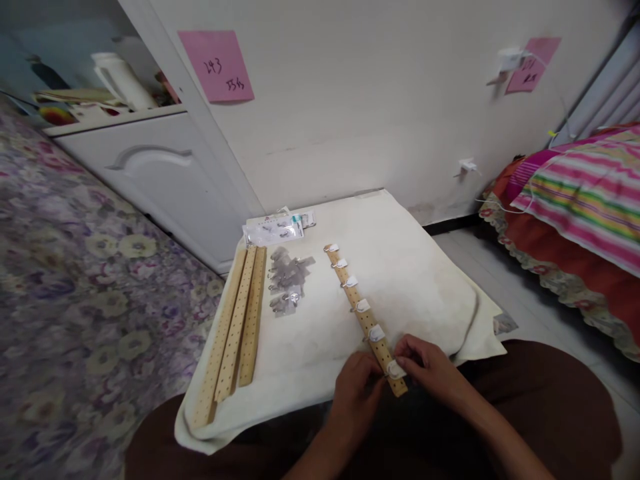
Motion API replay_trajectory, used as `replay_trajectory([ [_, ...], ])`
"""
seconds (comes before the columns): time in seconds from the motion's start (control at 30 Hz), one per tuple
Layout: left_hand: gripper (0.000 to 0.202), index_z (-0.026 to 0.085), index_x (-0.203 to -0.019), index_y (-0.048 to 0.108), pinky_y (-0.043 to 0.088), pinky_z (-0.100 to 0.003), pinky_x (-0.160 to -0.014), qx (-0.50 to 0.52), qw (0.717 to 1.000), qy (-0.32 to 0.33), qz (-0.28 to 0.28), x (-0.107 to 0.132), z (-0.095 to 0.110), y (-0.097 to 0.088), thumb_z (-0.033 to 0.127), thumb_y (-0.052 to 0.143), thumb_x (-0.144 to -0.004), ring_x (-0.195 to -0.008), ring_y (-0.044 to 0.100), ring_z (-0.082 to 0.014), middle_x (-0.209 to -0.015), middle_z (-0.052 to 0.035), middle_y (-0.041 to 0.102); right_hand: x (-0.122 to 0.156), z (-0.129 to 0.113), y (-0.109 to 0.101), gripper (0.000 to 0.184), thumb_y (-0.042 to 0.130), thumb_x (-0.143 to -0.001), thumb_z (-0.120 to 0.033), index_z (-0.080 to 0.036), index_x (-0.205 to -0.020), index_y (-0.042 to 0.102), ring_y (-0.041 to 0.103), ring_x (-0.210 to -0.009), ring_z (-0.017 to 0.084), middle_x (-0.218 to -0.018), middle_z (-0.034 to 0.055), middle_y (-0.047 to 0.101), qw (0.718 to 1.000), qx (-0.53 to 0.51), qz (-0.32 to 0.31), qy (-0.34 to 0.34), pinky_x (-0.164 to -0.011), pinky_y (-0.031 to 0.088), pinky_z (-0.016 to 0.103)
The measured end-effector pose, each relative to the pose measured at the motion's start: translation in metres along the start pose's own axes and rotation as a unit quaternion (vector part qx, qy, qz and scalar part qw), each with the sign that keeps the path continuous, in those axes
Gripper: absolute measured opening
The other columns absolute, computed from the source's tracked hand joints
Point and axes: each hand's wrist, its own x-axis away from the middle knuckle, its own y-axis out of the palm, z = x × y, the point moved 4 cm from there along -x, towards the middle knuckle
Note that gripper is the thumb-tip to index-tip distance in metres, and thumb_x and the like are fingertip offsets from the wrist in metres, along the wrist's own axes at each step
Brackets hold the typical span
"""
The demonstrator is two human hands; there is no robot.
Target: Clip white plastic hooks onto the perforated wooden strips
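Note:
A perforated wooden strip (pixel 363 313) lies diagonally on a white cloth-covered board (pixel 425 280) across my lap. Several small white clips sit along it. My left hand (pixel 356 387) pinches the strip's near end from the left. Pressing in from the other side, my right hand (pixel 430 370) closes its fingers on a white clip (pixel 395 369) at that end. Both hands meet at the strip's lowest part.
Three more perforated wooden strips (pixel 235 327) lie side by side at the board's left. Small clear bags of metal parts (pixel 287 277) and a packet (pixel 277 229) lie beyond. A white cabinet (pixel 155 173), floral bedding (pixel 75 267) on the left, striped bedding (pixel 585 193) on the right.

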Motion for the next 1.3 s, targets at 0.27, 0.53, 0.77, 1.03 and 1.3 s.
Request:
replay_trajectory([
  [0.27,0.012,0.021,-0.083,0.059,0.043,-0.025,-0.075,-0.006,1.000,0.003,0.000,0.001,0.000,0.000,0.010,0.060,-0.078,-0.085,0.056,-0.0149,-0.088,-0.0004,0.062,0.000,-0.002,-0.002,0.009,0.053,-0.082,-0.025,-0.019,-0.076,0.055,0.047,-0.063,0.013,-0.066,-0.0035,0.053,0.999,0.032,0.009,-0.012,-0.058,0.036,0.023],
  [0.53,0.007,0.020,-0.086,0.058,0.043,-0.025,-0.071,-0.010,1.000,-0.006,-0.007,0.003,-0.002,-0.004,0.016,0.059,-0.080,-0.081,0.055,-0.0155,-0.088,-0.0024,0.061,0.005,0.009,-0.019,0.018,0.054,-0.083,-0.035,-0.019,-0.075,0.052,0.044,-0.054,0.009,-0.060,-0.0064,0.046,0.997,-0.033,0.069,0.018,-0.050,0.035,0.021],
  [0.77,0.005,0.020,-0.085,0.056,0.043,-0.025,-0.070,-0.011,1.000,-0.004,0.016,0.007,-0.007,-0.017,0.018,0.051,-0.083,-0.078,0.054,-0.0149,-0.085,-0.0019,0.058,0.051,0.041,-0.001,0.037,0.061,-0.075,-0.054,-0.018,-0.070,0.051,0.045,-0.040,0.006,-0.059,-0.0046,0.056,0.972,-0.186,0.068,0.126,-0.040,0.035,0.018],
  [1.03,0.013,0.020,-0.082,0.056,0.039,-0.023,-0.063,-0.041,0.997,-0.033,0.064,0.005,-0.028,-0.062,0.029,0.048,-0.087,-0.068,0.050,-0.0139,-0.077,0.0007,0.055,0.053,0.058,0.054,0.044,0.075,-0.065,-0.052,-0.017,-0.085,0.059,0.060,-0.054,0.007,-0.071,-0.0004,0.066,0.899,-0.380,0.073,0.205,-0.046,0.044,0.015],
  [1.3,0.013,0.020,-0.081,0.054,0.037,-0.023,-0.063,-0.049,0.997,-0.033,0.040,0.009,-0.043,-0.063,0.029,0.046,-0.088,-0.068,0.049,-0.0143,-0.075,0.0012,0.054,0.046,0.045,0.063,0.036,0.078,-0.067,-0.044,-0.016,-0.080,0.061,0.062,-0.053,0.005,-0.070,0.0003,0.068,0.873,-0.441,0.077,0.193,-0.049,0.048,0.012],
])
